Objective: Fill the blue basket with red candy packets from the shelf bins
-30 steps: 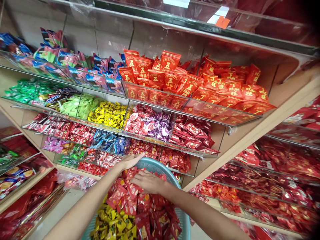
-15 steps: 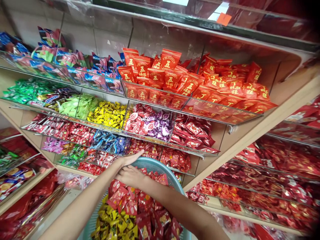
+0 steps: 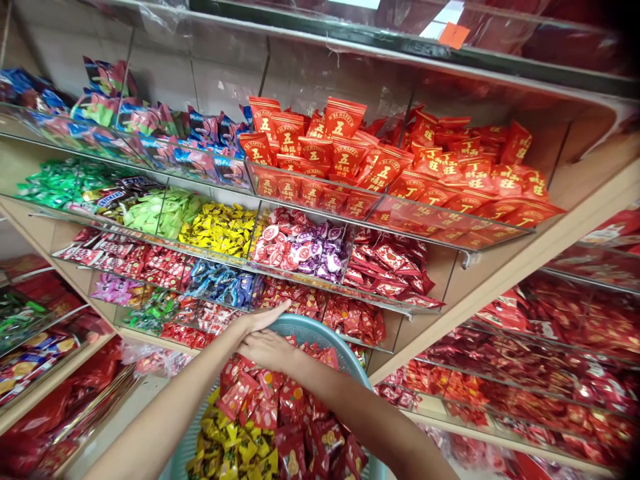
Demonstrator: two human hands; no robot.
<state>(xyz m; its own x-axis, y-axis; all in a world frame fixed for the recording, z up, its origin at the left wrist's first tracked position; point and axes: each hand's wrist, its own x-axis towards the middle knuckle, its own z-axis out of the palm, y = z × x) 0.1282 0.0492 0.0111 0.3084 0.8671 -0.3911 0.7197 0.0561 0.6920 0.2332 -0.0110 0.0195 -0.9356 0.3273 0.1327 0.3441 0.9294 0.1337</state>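
My left hand reaches over the far left part of a teal plastic basket, its visible digits stretched out toward the right and holding nothing I can see. Just below it, my right hand lies back up across the basket, its fingers flat against the left hand and wrist, their tips partly hidden. The two hands touch. Under my right hand and forearm are red candy packets in the basket. Yellow-wrapped candies fill its near left part, and darker red packets its near right.
Ahead rises a tiered candy shelf with clear front panels. Red packets with gold lettering stand on its top tier; yellow and purple-white candies sit below. More red packets fill a right-hand shelf. A wooden side panel slants between.
The whole view has shifted slightly, with shelf and basket appearing a little farther right. My hands keep the same pose over the basket.
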